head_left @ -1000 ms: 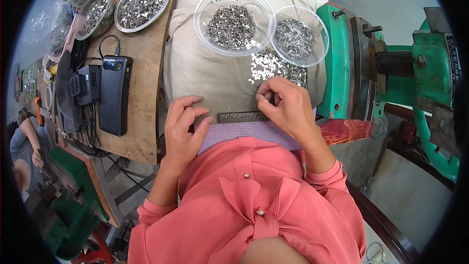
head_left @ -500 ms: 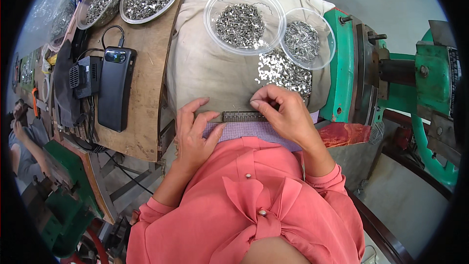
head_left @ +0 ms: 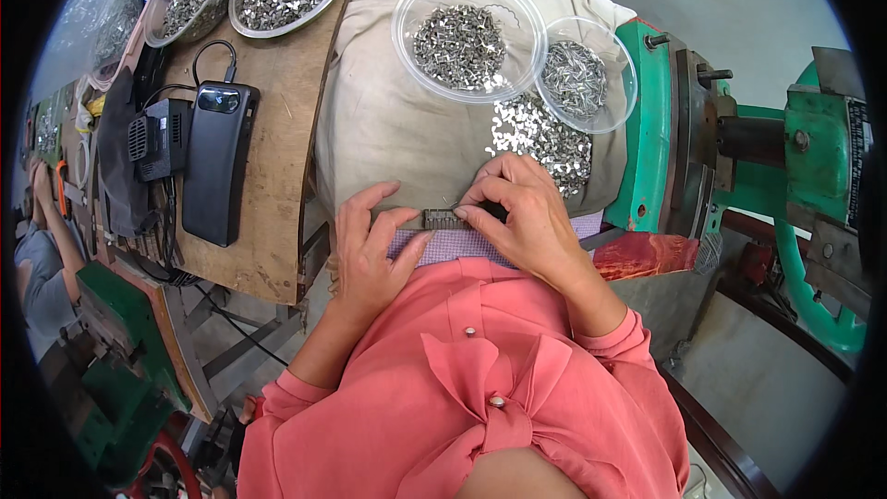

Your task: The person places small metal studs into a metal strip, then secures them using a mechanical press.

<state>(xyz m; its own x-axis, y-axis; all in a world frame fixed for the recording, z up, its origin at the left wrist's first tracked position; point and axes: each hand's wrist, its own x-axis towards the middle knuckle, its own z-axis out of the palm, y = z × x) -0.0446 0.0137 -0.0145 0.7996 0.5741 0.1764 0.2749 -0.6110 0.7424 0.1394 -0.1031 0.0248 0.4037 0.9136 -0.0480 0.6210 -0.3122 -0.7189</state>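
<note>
A narrow dark metal strip with a row of slots [head_left: 442, 219] lies crosswise at the near edge of the cloth, in front of my body. My left hand [head_left: 370, 245] is at its left end, fingers spread, with the index fingertip and thumb close to that end. My right hand [head_left: 522, 217] covers the strip's right part. Its thumb and forefinger are pinched together over the slots; whatever lies between them is too small to make out. Beyond it, small shiny metal pieces [head_left: 540, 143] lie heaped on the beige cloth [head_left: 370, 129].
A large clear tub [head_left: 402, 46] of small metal parts and a smaller clear tub [head_left: 631, 97] of thin metal pins stand behind the heap. Green machinery [head_left: 647, 129] borders the right. On the left wooden table [head_left: 277, 139] lies a black power bank [head_left: 220, 166]. Another person [head_left: 51, 249] sits far left.
My right hand has moved left along the strip, covering more of it, and its pinch is now nearer my left hand. My left hand stays nearly still.
</note>
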